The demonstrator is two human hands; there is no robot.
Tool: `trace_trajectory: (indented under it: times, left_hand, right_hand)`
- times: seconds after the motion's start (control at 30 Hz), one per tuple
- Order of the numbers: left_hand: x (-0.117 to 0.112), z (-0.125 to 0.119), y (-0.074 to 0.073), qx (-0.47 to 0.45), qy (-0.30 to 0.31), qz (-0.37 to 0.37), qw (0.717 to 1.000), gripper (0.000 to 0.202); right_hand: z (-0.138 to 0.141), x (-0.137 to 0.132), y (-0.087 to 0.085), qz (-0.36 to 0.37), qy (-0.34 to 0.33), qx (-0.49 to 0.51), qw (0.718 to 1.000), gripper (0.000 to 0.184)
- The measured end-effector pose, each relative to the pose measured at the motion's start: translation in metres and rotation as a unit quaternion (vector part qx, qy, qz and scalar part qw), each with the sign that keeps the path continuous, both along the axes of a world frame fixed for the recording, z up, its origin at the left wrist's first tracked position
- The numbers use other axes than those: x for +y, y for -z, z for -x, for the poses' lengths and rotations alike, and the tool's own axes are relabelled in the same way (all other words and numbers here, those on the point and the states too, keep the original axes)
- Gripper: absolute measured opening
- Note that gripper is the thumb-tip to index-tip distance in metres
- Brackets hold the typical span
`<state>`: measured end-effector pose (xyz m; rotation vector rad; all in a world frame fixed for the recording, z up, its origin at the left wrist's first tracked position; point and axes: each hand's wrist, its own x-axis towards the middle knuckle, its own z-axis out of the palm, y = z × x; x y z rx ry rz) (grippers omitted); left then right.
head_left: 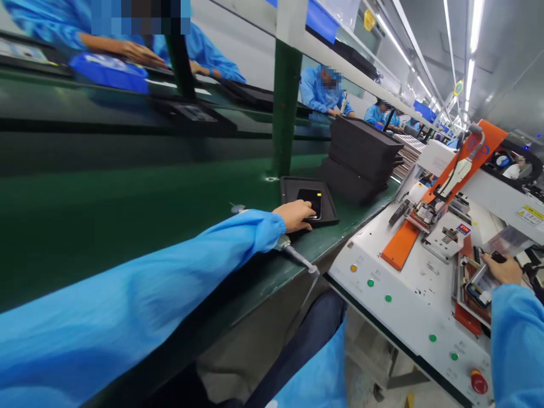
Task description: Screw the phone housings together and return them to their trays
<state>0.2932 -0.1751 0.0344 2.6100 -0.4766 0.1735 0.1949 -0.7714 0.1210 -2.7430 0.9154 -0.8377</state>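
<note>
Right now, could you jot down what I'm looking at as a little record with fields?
place: assembly line, green conveyor belt
left hand: reaching out, resting on a dark phone that lies in a black tray
right hand: at a fixture on the white machine, grip unclear
nearby: stack of black trays; orange panel
others: co-workers in blue coats across the belt

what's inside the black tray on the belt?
A dark phone-like device lies in the black tray, yellow mark at its corner. The left hand rests on its near edge, hiding that part.
</note>
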Motion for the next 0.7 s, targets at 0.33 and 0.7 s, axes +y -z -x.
trace_trajectory:
  times: [0.33, 0.7]
  left_hand:
    - [-0.01, 0.002, 0.007, -0.002, -0.01, 0.031, 0.999, 0.057]
    - [-0.015, -0.005, -0.003, -0.026, -0.078, 0.074, 0.994, 0.054]
  right_hand:
    - [-0.008, 0.004, 0.038, -0.01, 0.003, 0.077, 0.997, 0.077]
    - [-0.014, 0.019, 0.059, 0.045, -0.011, 0.146, 0.988, 0.06]
